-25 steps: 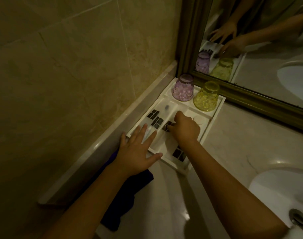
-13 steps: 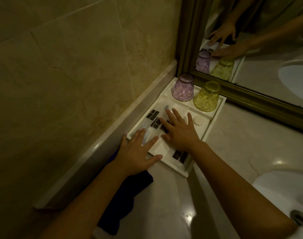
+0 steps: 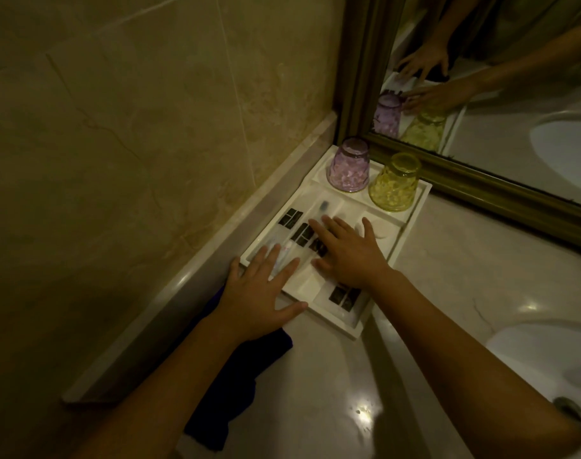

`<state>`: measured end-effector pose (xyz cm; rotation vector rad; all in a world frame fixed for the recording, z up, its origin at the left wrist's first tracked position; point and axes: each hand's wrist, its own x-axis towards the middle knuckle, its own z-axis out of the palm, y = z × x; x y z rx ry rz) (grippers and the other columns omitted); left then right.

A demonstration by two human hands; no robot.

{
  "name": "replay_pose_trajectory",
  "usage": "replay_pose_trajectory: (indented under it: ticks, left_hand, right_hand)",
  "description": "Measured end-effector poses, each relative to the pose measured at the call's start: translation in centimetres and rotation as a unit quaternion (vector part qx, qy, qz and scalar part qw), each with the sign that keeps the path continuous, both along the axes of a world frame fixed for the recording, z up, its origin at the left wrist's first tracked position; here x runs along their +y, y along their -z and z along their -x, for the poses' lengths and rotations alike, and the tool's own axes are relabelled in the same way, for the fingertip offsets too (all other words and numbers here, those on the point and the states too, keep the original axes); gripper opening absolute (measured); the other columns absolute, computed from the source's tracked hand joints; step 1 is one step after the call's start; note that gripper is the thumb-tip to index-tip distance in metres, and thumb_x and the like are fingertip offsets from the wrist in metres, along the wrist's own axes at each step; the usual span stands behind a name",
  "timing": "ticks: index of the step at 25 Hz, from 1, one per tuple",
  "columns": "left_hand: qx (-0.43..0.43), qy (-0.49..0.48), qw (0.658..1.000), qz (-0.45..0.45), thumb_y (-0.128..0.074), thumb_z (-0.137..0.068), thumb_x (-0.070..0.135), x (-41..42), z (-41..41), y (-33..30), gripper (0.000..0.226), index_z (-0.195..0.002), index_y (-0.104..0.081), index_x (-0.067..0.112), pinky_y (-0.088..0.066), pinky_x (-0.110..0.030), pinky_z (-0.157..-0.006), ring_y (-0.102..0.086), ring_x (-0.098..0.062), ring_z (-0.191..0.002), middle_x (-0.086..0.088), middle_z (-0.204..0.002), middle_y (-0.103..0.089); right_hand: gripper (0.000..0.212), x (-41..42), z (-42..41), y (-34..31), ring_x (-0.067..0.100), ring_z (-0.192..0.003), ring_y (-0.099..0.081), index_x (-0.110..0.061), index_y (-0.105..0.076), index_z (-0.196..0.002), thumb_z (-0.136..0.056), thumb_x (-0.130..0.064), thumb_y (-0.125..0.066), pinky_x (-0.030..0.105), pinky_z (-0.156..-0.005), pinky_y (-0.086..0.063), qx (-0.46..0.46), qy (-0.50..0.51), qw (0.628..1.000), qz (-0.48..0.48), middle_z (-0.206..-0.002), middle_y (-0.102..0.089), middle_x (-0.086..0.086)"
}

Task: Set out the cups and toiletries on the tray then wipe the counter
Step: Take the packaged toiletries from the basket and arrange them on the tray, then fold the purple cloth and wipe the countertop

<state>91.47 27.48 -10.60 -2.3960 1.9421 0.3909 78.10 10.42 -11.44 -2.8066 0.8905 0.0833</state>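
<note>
Both grips are flat and open, closed on nothing: the left hand (image 3: 261, 294) lies spread over the near corner of the white tray (image 3: 415, 210), fingertips on a wrapped toothbrush (image 3: 290, 243), and the right hand (image 3: 347, 251) just beside it presses palm-down on the flat toiletry packets (image 3: 345, 296) with dark labels. Beyond the right hand, at the tray's far end, a purple cup (image 3: 348, 165) and a yellow cup (image 3: 395, 182) stand upside down, side by side, close to the mirror frame (image 3: 481, 183).

By the look of it, setting out is nearly finished: cups placed, packets laid in the tray, the hands seemingly just squaring them. Wiping the tabletop (image 3: 464, 270) does not appear begun. A dark blue cloth (image 3: 236, 385) lies under the left wrist and forearm, against the wall ledge, ready to pick up. Little blocks a wipe except the tray itself; the basin (image 3: 547, 356) sits well out from the right forearm.
</note>
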Motion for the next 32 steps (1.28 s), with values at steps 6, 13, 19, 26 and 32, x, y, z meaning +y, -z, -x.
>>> replay_pose_trajectory:
  ticks: [6,13,19,26,32]
  left_hand:
    - [-0.007,0.015,0.999,-0.045,-0.017,-0.077,0.077,-0.4,-0.3,-0.4,0.076,-0.143,-0.003,0.044,0.005,-0.059,-0.111,0.012,-0.020,-0.144,-0.004,-0.158,0.010]
    - [-0.002,0.021,0.999,-0.047,-0.021,-0.079,0.075,-0.3,-0.3,-1.2,0.073,-0.143,-0.007,0.043,0.007,-0.057,-0.110,0.016,-0.020,-0.143,-0.004,-0.158,0.013]
    - [0.069,0.002,0.996,0.061,-0.030,-0.088,0.061,1.8,-0.3,-3.6,0.064,-0.145,-0.012,0.037,-0.001,-0.044,-0.113,-0.005,-0.014,-0.144,0.002,-0.158,-0.007]
    - [0.175,-0.089,0.967,0.162,-0.045,-0.093,0.036,10.0,-0.2,-2.6,0.052,-0.141,-0.032,0.021,-0.022,-0.025,-0.107,-0.032,-0.015,-0.135,-0.002,-0.150,-0.035]
    - [0.075,-0.034,0.996,0.017,-0.035,-0.095,0.033,13.1,-1.4,-0.8,0.062,-0.147,-0.002,0.026,-0.017,-0.035,-0.113,0.001,-0.016,-0.145,0.000,-0.159,0.001]
  right_hand:
    - [0.075,-2.1,-1.3,-0.9,0.019,-0.145,0.009,-0.033,0.003,-0.146,-0.088,-0.035,-0.045,0.061,-0.109,0.008,0.022,-0.076,0.996,0.030,-0.159,0.002,-0.001]
    - [0.065,-2.0,-2.1,-1.3,0.021,-0.145,0.003,-0.029,-0.008,-0.147,-0.091,-0.033,-0.042,0.060,-0.110,0.008,0.027,-0.073,0.997,0.019,-0.159,-0.007,0.002]
    - [0.063,2.1,0.3,-2.6,0.021,-0.144,-0.012,-0.031,-0.019,-0.144,-0.089,-0.048,-0.044,0.057,-0.112,-0.003,-0.110,0.026,0.993,-0.047,-0.156,-0.019,0.003]
    - [0.055,10.8,2.8,-3.1,0.021,-0.129,-0.040,-0.026,-0.045,-0.132,-0.083,-0.050,-0.055,0.047,-0.109,-0.026,-0.167,0.098,0.978,-0.074,-0.140,-0.049,0.003]
    - [0.067,19.7,1.5,-2.3,0.021,-0.140,-0.024,-0.025,-0.033,-0.140,-0.083,-0.051,-0.053,0.047,-0.114,-0.011,-0.121,0.068,0.988,-0.065,-0.151,-0.033,0.003]
